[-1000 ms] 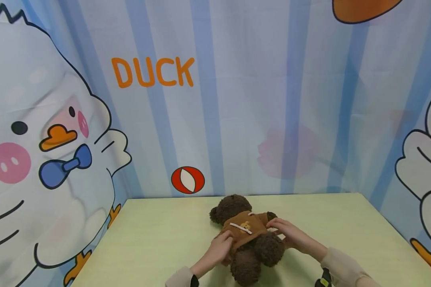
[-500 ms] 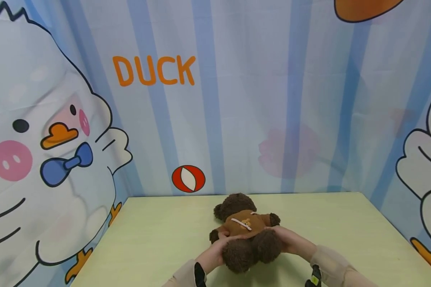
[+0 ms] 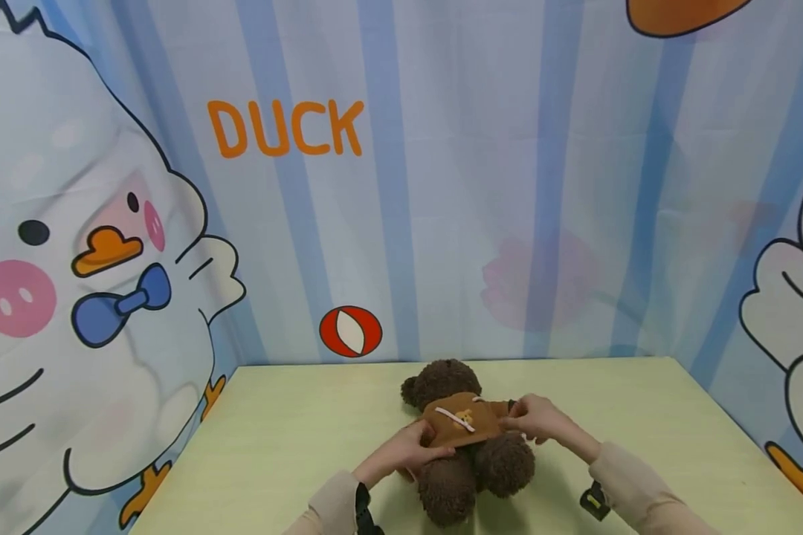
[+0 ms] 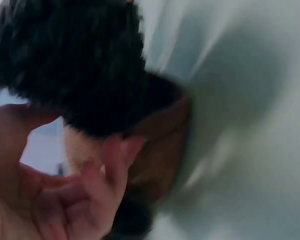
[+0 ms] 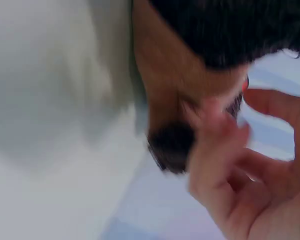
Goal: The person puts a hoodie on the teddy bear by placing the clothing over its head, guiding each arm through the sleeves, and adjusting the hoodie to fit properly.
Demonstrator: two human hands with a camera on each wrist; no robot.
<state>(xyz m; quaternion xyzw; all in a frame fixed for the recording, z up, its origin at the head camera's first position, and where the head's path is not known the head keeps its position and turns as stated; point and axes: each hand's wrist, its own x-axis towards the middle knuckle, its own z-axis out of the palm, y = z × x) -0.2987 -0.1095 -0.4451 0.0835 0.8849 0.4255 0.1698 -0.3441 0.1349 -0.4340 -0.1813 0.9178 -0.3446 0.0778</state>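
Note:
A dark brown teddy bear (image 3: pixel 450 380) lies on its back on the table, head toward the back wall and legs toward the camera. It wears a brown sweater (image 3: pixel 450 431) with a white drawstring and a small bear print. My left hand (image 3: pixel 401 449) grips the bear's side at the hem, thumb in front above one leg. On the other side, my right hand (image 3: pixel 545 420) pinches the sweater below the arm. The left wrist view shows curled fingers (image 4: pixel 107 175) by the brown cloth under a furry leg. Blurred fingers (image 5: pixel 212 130) overlap the sweater in the right wrist view.
The pale yellow table (image 3: pixel 294 431) ends at a light blue striped curtain (image 3: pixel 455 186) printed with ducks. A black strap piece (image 3: pixel 595 499) hangs beneath my right sleeve.
The bear shifted slightly right and straightened. Its legs were raised half a second ago and are lower now. My right hand moved up from beneath the leg to the sweater's side.

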